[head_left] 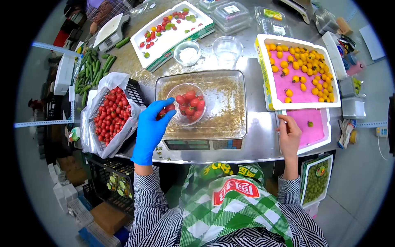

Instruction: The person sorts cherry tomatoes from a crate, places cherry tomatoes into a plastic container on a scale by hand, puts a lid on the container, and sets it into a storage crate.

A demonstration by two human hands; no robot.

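Note:
My left hand [149, 125], in a blue glove, is closed around a few red cherry tomatoes [165, 110] at the left side of a clear plastic bowl [201, 91]. More red cherry tomatoes [191, 106] lie inside that bowl, which stands on the metal pan of a scale [226, 123]. My right hand [289, 133], bare, has its fingers curled in by the left edge of a white foam box with a pink liner [317, 138]. What its fingertips hold, if anything, is hidden.
A lined crate of red cherry tomatoes [112, 115] stands left, with cucumbers [91, 72] behind. A foam box of yellow tomatoes [304, 70] sits right. Farther back are a tomato tray [168, 31], two clear bowls [227, 48] and lidded clamshells [231, 16]. Another person [101, 14] is upper left.

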